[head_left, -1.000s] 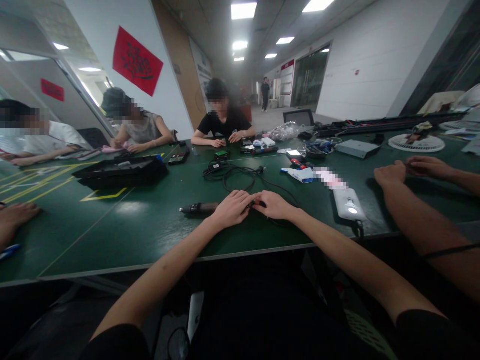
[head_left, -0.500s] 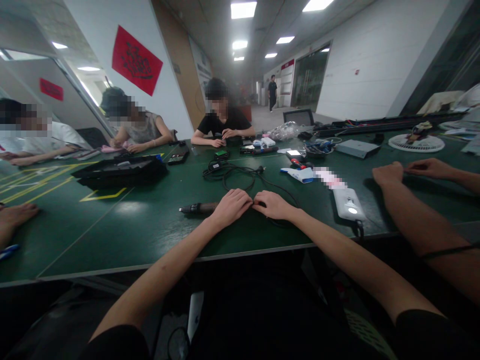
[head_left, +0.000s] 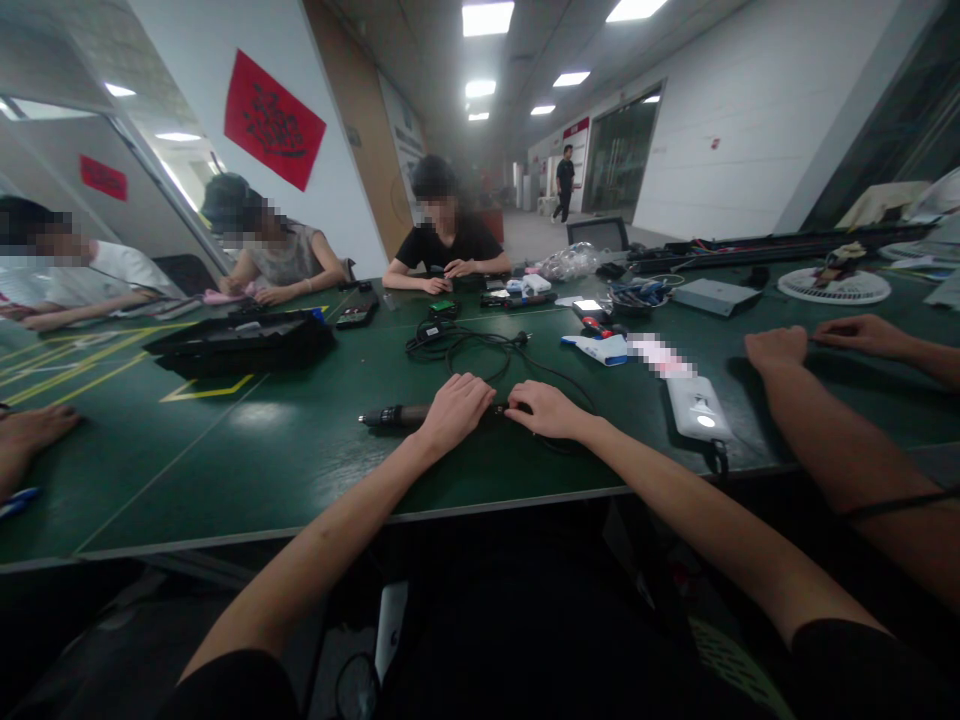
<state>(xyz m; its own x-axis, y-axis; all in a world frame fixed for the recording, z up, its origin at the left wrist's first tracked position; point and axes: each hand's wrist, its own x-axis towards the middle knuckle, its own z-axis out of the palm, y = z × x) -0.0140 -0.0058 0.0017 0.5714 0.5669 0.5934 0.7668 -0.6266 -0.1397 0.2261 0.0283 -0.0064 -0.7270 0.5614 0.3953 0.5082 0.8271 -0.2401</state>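
A dark electric screwdriver [head_left: 399,415] lies sideways on the green table, its bit end pointing left. My left hand [head_left: 457,405] is wrapped over its body from above, and a short piece of the tail shows past the fingers. Close to that tail, my right hand [head_left: 547,410] pinches with thumb and forefinger at what appears to be the end of a black cable [head_left: 571,383]; the fingers hide most of it. The cable curves round behind my right hand and loops across the table beyond both hands, with a plug [head_left: 520,340] lying there.
A black tray [head_left: 240,345] sits at the left. To the right are a blue-and-white packet [head_left: 600,348], a white power-bank-like device [head_left: 697,408], a grey box [head_left: 716,296] and a white fan grille [head_left: 832,285]. A co-worker's hands [head_left: 780,350] rest at the right; others sit opposite.
My left hand has shifted slightly left and up, so a gap has opened between my hands and the screwdriver's tail shows. My right hand has barely moved. A distant person walked right.
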